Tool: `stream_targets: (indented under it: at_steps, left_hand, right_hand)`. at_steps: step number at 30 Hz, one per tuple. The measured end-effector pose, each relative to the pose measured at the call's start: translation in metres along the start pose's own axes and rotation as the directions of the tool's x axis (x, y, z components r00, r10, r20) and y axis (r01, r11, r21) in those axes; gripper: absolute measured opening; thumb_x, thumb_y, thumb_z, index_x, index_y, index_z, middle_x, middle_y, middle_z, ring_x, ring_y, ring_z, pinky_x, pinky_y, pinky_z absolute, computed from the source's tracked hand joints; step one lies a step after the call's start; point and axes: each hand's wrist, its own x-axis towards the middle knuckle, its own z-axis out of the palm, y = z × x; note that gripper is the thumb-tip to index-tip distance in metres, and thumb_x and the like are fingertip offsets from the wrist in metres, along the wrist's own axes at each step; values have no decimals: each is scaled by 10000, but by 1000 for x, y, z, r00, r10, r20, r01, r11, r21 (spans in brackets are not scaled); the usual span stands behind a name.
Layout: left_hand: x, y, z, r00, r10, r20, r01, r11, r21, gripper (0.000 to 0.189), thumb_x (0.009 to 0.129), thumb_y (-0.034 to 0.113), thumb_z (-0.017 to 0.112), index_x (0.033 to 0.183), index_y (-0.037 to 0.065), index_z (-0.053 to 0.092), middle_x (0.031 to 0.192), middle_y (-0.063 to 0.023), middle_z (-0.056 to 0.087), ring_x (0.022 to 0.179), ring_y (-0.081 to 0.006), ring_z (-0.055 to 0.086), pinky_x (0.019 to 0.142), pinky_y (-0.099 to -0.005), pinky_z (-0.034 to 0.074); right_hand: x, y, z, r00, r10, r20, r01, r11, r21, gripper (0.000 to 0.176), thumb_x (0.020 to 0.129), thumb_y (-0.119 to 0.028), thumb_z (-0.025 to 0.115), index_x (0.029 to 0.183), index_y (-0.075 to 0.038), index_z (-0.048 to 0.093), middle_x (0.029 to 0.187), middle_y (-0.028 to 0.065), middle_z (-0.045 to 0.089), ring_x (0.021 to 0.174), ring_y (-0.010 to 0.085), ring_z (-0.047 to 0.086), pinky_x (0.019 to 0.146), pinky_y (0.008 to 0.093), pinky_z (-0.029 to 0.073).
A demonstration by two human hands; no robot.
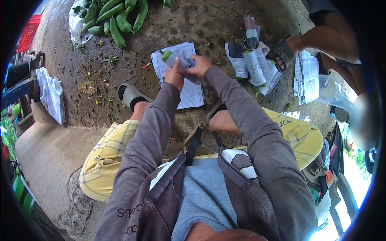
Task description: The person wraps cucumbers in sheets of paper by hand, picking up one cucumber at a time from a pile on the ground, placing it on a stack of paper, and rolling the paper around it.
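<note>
Both my hands are closed around a paper-wrapped long green gourd (166,56), its green end poking out at the upper left. My left hand (175,75) grips it from below, thumb up along the wrapping. On its other side, my right hand (198,67) presses the paper, with some fingers hidden. Just beneath them a stack of printed paper sheets (191,96) lies on the ground. To the right, several wrapped gourds (254,68) rest among loose sheets. A pile of bare green gourds (116,20) lies at the upper left.
A white plastic bag (50,94) lies at the left, and a red crate (29,33) stands beyond. More paper (307,78) is at the right, near another person's sandalled foot (286,52). Leaves and scraps litter the dirty concrete floor (96,106). My sandalled feet flank the paper stack.
</note>
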Motion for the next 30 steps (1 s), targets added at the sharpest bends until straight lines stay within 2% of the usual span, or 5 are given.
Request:
stream_targets:
  at_steps: [6,10,15,21,30]
  left_hand:
    - [-7,0,13,990,107,89,-139,774,617,810,797,475,639,1377,19,307,1419,-192,315,1335,-285,272,1068,-436,232]
    - [-21,3,-25,994,63,89,-67,-293,954,895,715,410,721,1406,72,263,1448,-173,265,1356,-307,225,1072,-472,235]
    - [-25,-34,-72,968,50,244,-165,-604,780,955,618,336,781,1398,86,290,1461,-185,224,1351,-371,204,1058,-501,248]
    - [-25,-49,-76,944,126,304,-204,-500,842,564,822,109,476,1366,38,345,1464,-237,188,1329,-439,221,1043,-515,267]
    - [-26,-47,-71,948,131,290,-215,-412,886,528,848,97,431,1360,2,343,1462,-250,186,1339,-460,187,1049,-523,262]
  right_hand:
    - [-2,49,-126,858,-54,-512,44,999,-32,647,701,-459,717,1160,-24,579,1108,160,620,1014,263,598,877,346,462]
    - [4,159,-230,511,-17,-859,-310,929,-203,544,730,-433,694,1153,-104,603,1063,108,647,955,226,617,833,334,471]
    - [-1,304,-291,399,-58,-915,-478,839,-261,431,699,-308,739,1003,-30,611,981,146,629,903,309,595,828,395,462]
    - [1,134,-251,438,218,-872,-876,323,-359,396,723,-349,702,1038,-118,637,1145,115,575,1087,279,519,928,386,404]
    - [248,-48,-113,924,-115,-364,16,965,-263,326,798,-361,611,972,-87,645,900,88,666,808,202,649,759,326,490]
